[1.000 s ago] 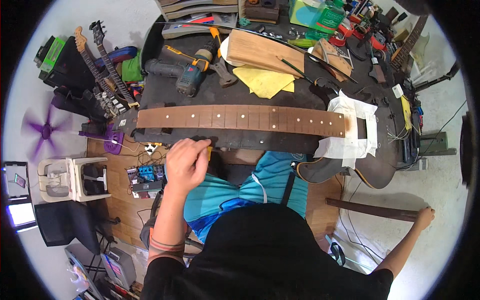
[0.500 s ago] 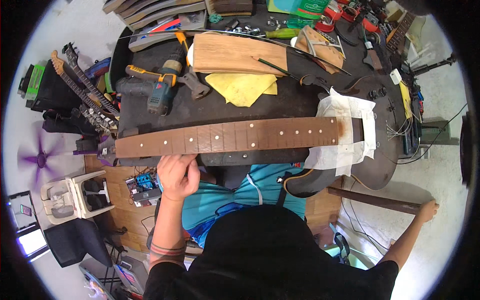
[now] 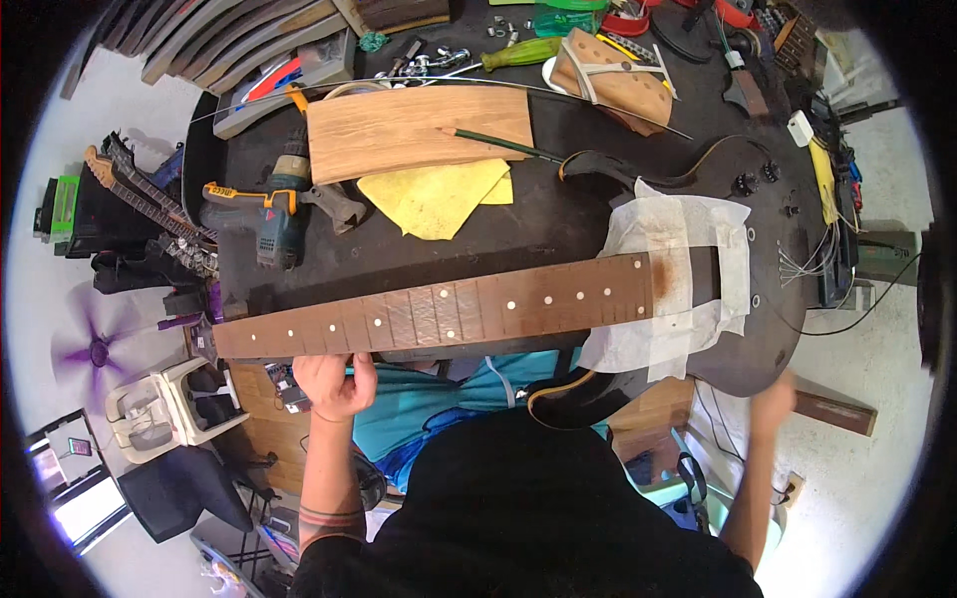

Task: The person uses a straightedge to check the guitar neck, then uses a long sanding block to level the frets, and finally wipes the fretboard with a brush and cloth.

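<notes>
A dark electric guitar body [image 3: 781, 344] lies at the right, face up. Its brown fretboard [image 3: 399, 317], with pale dot inlays, reaches left across the bench edge. My left hand [image 3: 334, 387] is closed on the neck's near edge, fingers curled beneath and partly hidden. White masking tape [image 3: 623, 234] surrounds the fretboard's body end, with a brown stain on it. My right hand [image 3: 773, 402] is at the body's lower right edge, smeared by motion. Beside it shows a brown wooden bar [image 3: 837, 412]; I cannot tell whether my fingers grip it.
On the dark bench [image 3: 329, 259] lie a cordless drill [image 3: 282, 214], a yellow cloth [image 3: 439, 199], a wooden board [image 3: 409, 125] and a green pencil [image 3: 508, 146]. Several curved wooden pieces [image 3: 214, 45] stand at the back left. Loose wires [image 3: 812, 259] trail right of the body.
My right hand has moved left, from the bar's far end to the guitar body's edge. The view has shifted, and the neck's left end appears lower. My left hand stays under the neck.
</notes>
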{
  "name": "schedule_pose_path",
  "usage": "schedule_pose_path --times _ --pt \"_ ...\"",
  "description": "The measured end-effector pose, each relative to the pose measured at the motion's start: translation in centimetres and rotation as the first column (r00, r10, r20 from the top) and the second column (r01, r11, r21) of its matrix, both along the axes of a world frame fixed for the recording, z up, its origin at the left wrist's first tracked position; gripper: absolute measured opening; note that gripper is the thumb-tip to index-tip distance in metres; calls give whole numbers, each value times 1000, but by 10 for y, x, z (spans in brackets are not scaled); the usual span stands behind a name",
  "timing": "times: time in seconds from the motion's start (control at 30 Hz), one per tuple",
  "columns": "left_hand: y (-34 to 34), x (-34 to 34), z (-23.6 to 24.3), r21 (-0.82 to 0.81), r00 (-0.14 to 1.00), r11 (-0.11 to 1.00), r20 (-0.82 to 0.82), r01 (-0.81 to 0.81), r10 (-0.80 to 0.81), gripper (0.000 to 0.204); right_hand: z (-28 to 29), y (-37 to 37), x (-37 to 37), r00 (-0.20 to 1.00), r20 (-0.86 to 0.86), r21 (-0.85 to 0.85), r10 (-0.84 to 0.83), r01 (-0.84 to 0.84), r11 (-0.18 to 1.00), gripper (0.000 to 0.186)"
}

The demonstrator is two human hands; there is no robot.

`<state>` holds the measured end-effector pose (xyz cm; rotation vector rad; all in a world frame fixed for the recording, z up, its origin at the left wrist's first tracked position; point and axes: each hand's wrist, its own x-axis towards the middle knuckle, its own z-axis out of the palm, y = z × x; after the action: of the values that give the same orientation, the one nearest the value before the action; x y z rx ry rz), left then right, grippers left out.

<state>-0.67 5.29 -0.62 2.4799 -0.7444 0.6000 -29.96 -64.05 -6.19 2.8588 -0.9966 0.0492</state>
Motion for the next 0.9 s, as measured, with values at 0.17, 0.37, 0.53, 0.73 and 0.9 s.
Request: schedule_pose_path --times 0.17,0.37,0.53,0.73,0.9 --pt "-1 1 3 54 999 998 -41 -15 18 17 -42 164 43 975 120 432 186 -220 875 17" --pt "0 -1 2 110 999 993 -11 -43 44 22 -66 243 66 795 -195 721 574 -281 633 18" --pt "4 -3 -6 132 996 988 -14 -85 88 25 -105 291 117 702 185 758 688 -548 355 18" --pt "4 -3 -7 149 996 985 12 -84 84 27 -113 300 144 653 393 678 648 -682 276 17" --pt "6 -4 -11 147 995 984 16 -101 99 23 -113 300 153 636 461 642 619 -721 262 17"
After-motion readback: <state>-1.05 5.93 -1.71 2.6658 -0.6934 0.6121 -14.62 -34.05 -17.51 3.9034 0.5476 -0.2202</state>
